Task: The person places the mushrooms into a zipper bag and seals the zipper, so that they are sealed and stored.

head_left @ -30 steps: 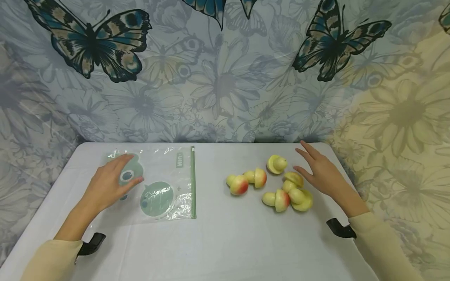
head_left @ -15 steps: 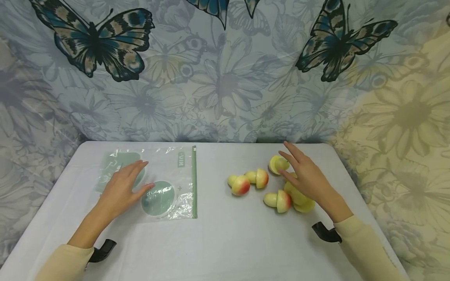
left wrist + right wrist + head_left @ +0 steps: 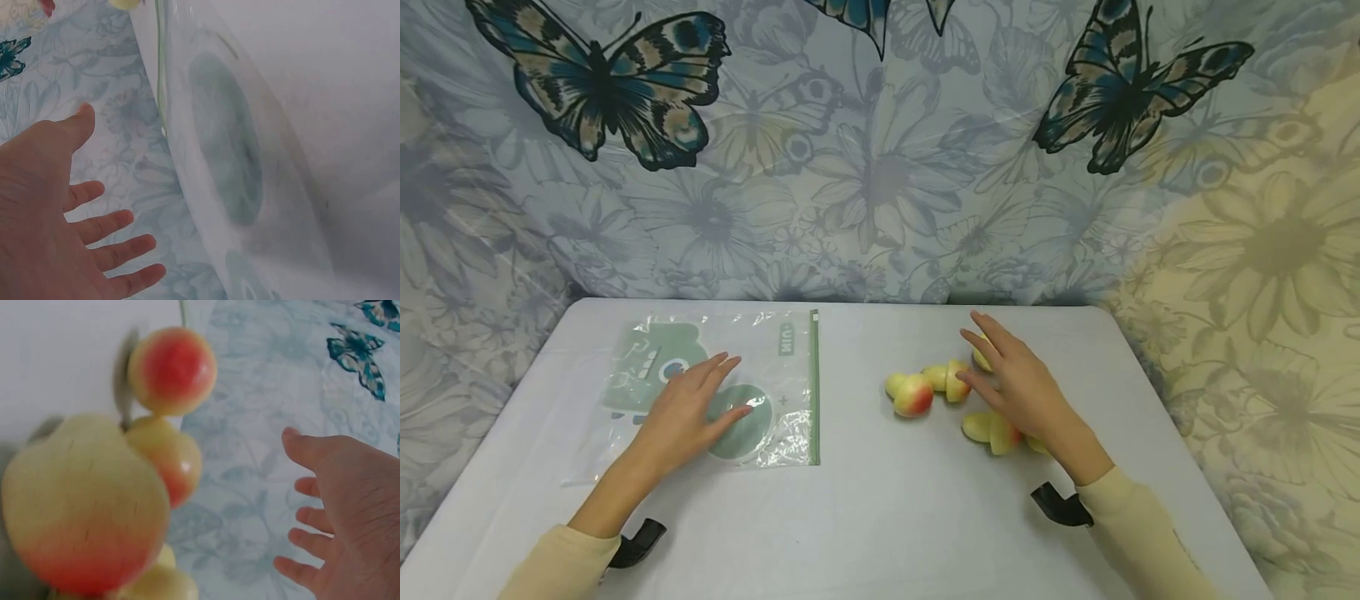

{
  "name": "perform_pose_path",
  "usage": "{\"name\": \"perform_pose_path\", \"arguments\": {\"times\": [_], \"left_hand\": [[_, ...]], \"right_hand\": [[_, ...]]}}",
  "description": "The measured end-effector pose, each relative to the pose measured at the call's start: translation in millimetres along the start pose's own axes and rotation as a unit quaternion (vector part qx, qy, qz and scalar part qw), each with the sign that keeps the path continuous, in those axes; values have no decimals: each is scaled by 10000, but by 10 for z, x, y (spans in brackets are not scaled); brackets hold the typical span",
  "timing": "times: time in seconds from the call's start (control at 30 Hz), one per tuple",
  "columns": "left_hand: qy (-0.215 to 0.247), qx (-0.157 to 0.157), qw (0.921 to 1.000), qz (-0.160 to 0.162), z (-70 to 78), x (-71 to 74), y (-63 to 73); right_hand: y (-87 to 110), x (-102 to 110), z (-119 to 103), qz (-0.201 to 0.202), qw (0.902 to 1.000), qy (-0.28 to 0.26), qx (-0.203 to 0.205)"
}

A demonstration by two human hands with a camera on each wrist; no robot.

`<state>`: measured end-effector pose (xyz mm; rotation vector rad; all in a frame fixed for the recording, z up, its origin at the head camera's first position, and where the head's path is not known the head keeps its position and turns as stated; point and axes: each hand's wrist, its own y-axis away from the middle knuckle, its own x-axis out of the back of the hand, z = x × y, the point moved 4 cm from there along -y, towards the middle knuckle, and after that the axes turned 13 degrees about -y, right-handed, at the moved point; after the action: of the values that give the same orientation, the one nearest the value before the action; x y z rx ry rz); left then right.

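Fingers spread and holding nothing, my left hand (image 3: 681, 412) hovers over a clear plastic zip bag (image 3: 793, 367). The bag lies flat on the left, with green printed shapes and a green zip strip along its right edge. My right hand (image 3: 1022, 387), likewise spread and bare, is over a group of yellow, mushroom-shaped pieces with red blushes. One piece (image 3: 913, 396) lies left of the hand, another (image 3: 958, 381) just behind it and a third (image 3: 1002, 433) in front. The hand hides others of the group. Large in the right wrist view is a blushed piece (image 3: 87, 500).
Everything lies on a table with a white cover (image 3: 850, 517). Behind it rises a cloth backdrop (image 3: 880, 183) printed with flowers and butterflies. A black wrist mount (image 3: 637, 543) juts out under the left sleeve, and another black mount (image 3: 1062, 505) under the right.
My left hand has moved right and a little toward me across the bag, uncovering its left print. My right hand has swept left from beside the yellow pieces to over them.
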<state>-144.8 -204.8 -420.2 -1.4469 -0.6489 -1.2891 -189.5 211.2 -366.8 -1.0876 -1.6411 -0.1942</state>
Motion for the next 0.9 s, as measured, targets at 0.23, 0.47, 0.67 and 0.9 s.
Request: {"name": "perform_pose_path", "arguments": {"times": [0.23,0.47,0.67,0.9], "left_hand": [[0,-170,9995,-262,165,-106,-9],[26,-240,9987,-446,297,-204,-30],[117,-170,9975,-675,363,-278,-11],[264,-87,9955,-901,451,-362,9]], "right_hand": [[-161,-192,-175,-87,9998,-166,67],[-244,-384,-337,-300,9988,-331,222],[-292,-543,-457,-449,9969,-418,499],[-368,-771,-543,-706,9951,-580,367]]}}
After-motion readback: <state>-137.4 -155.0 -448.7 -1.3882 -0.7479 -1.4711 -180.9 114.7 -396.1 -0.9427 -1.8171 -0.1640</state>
